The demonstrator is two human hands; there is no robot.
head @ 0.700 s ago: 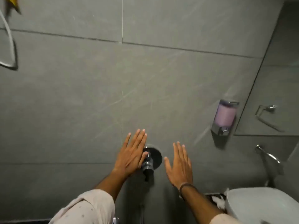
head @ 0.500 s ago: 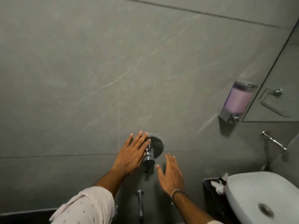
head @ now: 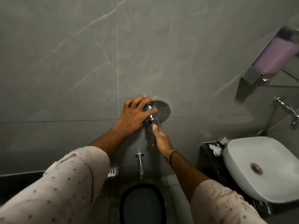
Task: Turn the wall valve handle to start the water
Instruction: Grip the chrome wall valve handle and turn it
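Observation:
A chrome valve handle (head: 151,114) sticks out of a round wall plate (head: 163,109) on the grey tiled wall. My left hand (head: 134,114) wraps over the handle from the left, fingers curled around its top. My right hand (head: 161,139) comes up from below with its thumb touching the handle's lower end; its other fingers are folded and mostly hidden. A chrome spout (head: 140,164) points down from the wall below the valve.
A white basin (head: 265,168) sits on a dark counter (head: 212,160) at the right, with a wall tap (head: 286,110) above it. A soap dispenser (head: 273,59) with purple liquid hangs at the upper right. A dark bucket (head: 143,204) stands on the floor under the spout.
Both hands were flat and open beside the valve. Now the left hand has closed over the handle and the right thumb has come up against its lower end. The view has tilted down.

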